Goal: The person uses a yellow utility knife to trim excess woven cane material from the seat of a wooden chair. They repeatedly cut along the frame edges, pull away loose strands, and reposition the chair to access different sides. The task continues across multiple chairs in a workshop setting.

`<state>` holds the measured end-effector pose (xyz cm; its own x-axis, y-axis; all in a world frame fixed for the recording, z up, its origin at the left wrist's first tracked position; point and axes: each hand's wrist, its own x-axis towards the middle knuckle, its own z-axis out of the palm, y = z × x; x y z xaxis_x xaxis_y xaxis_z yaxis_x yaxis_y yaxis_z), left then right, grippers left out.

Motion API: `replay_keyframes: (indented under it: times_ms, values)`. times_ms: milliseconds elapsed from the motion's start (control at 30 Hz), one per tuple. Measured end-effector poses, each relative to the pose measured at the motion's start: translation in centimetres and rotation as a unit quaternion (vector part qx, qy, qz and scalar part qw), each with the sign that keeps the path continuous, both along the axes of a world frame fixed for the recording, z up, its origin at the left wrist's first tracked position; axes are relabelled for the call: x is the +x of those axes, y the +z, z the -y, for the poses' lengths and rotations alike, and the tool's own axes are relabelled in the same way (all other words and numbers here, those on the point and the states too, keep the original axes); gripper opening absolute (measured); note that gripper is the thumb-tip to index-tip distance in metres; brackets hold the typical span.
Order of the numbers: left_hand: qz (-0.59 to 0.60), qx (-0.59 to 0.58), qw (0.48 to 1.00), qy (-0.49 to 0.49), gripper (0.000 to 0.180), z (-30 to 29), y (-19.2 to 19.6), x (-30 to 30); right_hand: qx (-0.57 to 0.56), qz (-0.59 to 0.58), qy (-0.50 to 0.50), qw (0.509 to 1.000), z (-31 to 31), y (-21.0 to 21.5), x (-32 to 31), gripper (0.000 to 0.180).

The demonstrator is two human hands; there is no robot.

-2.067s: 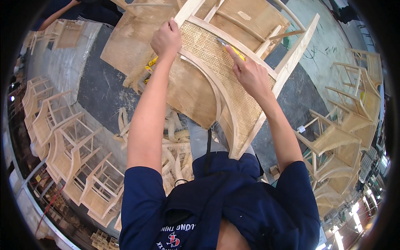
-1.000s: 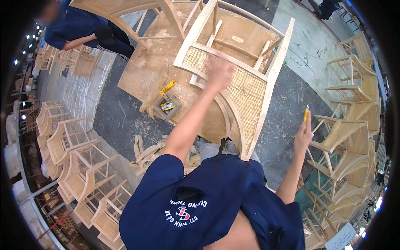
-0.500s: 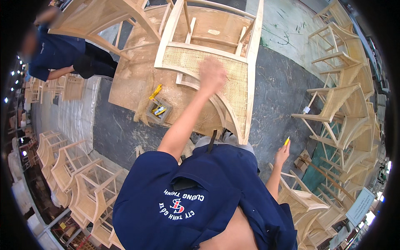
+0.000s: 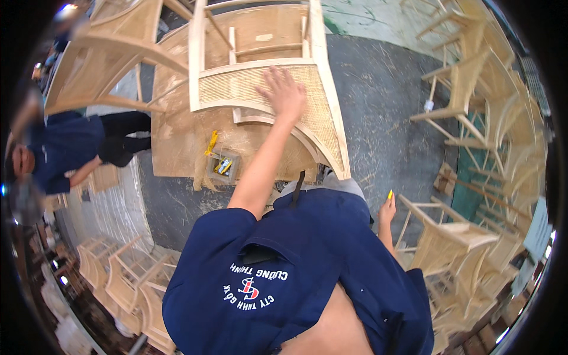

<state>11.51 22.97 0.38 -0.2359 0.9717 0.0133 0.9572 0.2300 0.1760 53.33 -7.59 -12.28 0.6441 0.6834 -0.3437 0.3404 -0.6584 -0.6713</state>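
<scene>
Cane-seated wooden chair frame point(image 4: 266, 89) lies on a plywood worktop point(image 4: 177, 148), long axis running away from the person. Left hand point(image 4: 284, 92) rests spread flat on its woven seat; right hand point(image 4: 387, 210), well apart at their side, pinches a small yellow tool point(image 4: 390, 194).

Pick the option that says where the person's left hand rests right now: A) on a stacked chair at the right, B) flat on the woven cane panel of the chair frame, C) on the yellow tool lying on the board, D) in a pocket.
B: the left hand lies spread, palm down, on the woven cane panel of the chair frame, while the right hand hangs by the person's side holding a small yellow object.
</scene>
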Motion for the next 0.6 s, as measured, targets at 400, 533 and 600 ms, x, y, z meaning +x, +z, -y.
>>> replay_keyframes:
  times_ms: [400,533,600]
  values:
    - [0.411,-0.056,0.867,-0.277,0.04,10.7,2.8,4.6,0.002,-0.065,-0.088,0.994,3.5,0.3,-2.2,0.048]
    - [0.055,0.124,0.966,-0.221,0.053,7.2,0.6,3.7,-0.02,-0.033,-0.08,0.996,4.1,0.6,-0.9,0.047]
    - [-0.047,0.08,0.964,-0.247,0.06,8.5,-0.7,4.4,-0.029,-0.064,-0.092,0.993,3.8,0.7,-1.7,0.047]
